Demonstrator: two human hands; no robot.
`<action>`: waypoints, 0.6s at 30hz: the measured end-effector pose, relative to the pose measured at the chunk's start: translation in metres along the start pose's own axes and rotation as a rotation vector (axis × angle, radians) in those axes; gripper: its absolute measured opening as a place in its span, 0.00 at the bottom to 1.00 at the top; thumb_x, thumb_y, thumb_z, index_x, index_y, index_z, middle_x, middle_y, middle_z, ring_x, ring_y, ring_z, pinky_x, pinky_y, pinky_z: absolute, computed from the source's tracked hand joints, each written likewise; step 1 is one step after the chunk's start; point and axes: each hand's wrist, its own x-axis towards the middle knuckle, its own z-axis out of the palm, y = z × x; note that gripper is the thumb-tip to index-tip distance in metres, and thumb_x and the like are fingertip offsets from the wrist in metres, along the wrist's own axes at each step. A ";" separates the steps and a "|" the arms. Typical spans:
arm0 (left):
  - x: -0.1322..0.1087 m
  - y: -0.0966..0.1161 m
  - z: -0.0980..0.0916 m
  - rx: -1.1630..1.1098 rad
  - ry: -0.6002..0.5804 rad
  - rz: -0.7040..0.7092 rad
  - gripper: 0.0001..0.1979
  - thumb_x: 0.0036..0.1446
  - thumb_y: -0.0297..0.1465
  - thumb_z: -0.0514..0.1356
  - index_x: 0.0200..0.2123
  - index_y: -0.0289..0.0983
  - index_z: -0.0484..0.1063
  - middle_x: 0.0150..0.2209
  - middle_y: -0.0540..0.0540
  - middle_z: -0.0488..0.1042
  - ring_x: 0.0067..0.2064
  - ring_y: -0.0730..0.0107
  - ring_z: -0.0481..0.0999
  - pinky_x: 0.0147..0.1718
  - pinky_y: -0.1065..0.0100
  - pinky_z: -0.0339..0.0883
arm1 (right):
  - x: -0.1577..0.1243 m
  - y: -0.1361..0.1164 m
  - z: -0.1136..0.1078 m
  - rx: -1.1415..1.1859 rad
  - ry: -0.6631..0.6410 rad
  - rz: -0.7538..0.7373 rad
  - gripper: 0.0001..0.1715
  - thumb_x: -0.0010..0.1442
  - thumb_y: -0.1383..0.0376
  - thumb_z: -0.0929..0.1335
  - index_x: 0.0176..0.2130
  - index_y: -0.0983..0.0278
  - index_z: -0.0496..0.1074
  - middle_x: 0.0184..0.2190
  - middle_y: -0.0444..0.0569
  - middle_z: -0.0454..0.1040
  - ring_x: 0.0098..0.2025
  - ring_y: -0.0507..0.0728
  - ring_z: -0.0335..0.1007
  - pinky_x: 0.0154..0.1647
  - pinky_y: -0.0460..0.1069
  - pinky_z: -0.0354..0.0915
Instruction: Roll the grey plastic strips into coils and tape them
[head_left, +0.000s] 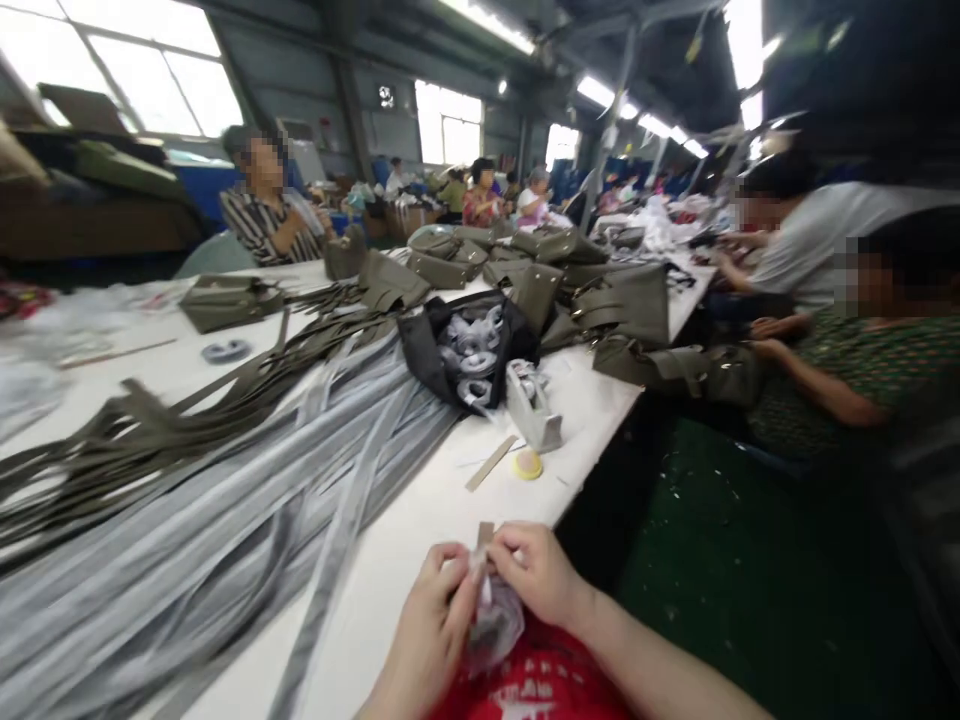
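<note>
My left hand (441, 605) and my right hand (541, 578) meet low in the middle, just in front of the table edge. Both pinch the end of a flat olive-brown strap (486, 533) that has clear plastic film (495, 630) around it. Below the fingers the film bunches into a rounded bundle; what lies inside it is blurred. A red garment (555, 680) shows behind the bundle. Beyond my hands, a short tan strip (491, 463) and a yellow-rimmed tape roll (527, 464) lie on the white table (435, 480).
Long grey wrapped straps (247, 510) and bare olive straps (135, 430) cover the left side. A black bag (427, 350) of plastic-wrapped rolls and a grey tape dispenser (534, 405) stand ahead. Olive handbags (619, 305) pile farther back. Co-workers sit on both sides.
</note>
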 end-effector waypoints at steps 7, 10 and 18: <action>0.003 0.003 0.012 -0.112 -0.048 -0.111 0.21 0.64 0.41 0.50 0.24 0.35 0.69 0.23 0.50 0.67 0.26 0.73 0.65 0.27 0.73 0.59 | 0.008 0.011 -0.008 0.199 -0.196 0.109 0.17 0.61 0.62 0.63 0.22 0.65 0.66 0.19 0.41 0.64 0.24 0.50 0.59 0.25 0.44 0.56; 0.002 0.004 0.016 -0.167 -0.083 -0.123 0.18 0.63 0.39 0.52 0.26 0.34 0.70 0.24 0.51 0.68 0.28 0.73 0.65 0.28 0.74 0.59 | 0.005 0.017 -0.011 0.221 -0.257 0.148 0.16 0.59 0.63 0.63 0.22 0.65 0.65 0.19 0.41 0.63 0.23 0.49 0.57 0.23 0.43 0.54; 0.002 0.006 0.017 -0.129 -0.105 -0.176 0.17 0.61 0.40 0.54 0.26 0.35 0.70 0.24 0.50 0.72 0.27 0.72 0.69 0.28 0.73 0.61 | 0.012 0.004 -0.040 0.135 -0.469 0.030 0.21 0.63 0.60 0.61 0.23 0.66 0.69 0.22 0.43 0.66 0.26 0.50 0.60 0.29 0.43 0.58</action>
